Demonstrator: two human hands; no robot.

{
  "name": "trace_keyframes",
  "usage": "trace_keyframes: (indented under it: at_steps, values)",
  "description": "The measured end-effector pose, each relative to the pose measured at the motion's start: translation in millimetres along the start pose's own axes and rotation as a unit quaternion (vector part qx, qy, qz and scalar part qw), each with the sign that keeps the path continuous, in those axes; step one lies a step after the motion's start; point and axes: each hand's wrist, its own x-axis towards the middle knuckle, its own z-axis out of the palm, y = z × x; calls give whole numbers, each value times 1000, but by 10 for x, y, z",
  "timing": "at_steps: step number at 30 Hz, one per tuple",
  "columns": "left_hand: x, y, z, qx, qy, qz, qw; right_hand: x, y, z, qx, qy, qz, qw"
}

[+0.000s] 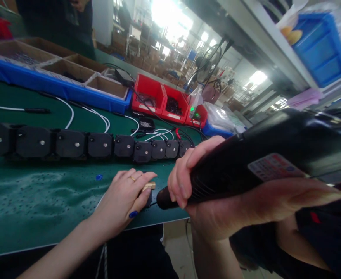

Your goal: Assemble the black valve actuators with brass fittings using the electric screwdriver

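Observation:
My left hand [122, 197] is closed around a small dark block [149, 200] at the front of the green table. A brass fitting [149, 186] sticks out between its thumb and fingers, and most of the block is hidden. My right hand [217, 217] is wrapped around a black electric screwdriver [231, 162], held nearly level. The thin bit [153, 204] points left and reaches the block's side; whether it sits in a screw I cannot tell. Behind both hands stands a row of black square units [99, 145], each with a round metal spot.
A divided blue tray [56, 91] and red bins [149, 91] of small parts stand behind the row. White cables [106, 122] lie between them. A small blue piece [99, 177] rests on the green mat [56, 205]. Another person [298, 240] is close on the right.

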Motion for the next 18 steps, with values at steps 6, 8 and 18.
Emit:
trace_keyframes:
  at_steps: [6,8,18]
  values:
    - [-16,-34,-3,38,35,32,998,-9,40,-24,50,26,-17,998]
    - [-22,-21,-27,95,78,37,992,-23,-12,-71,60,26,-26,998]
    - [-157,18,-171,-56,65,2,996,-96,-145,-402,82,129,-82,985]
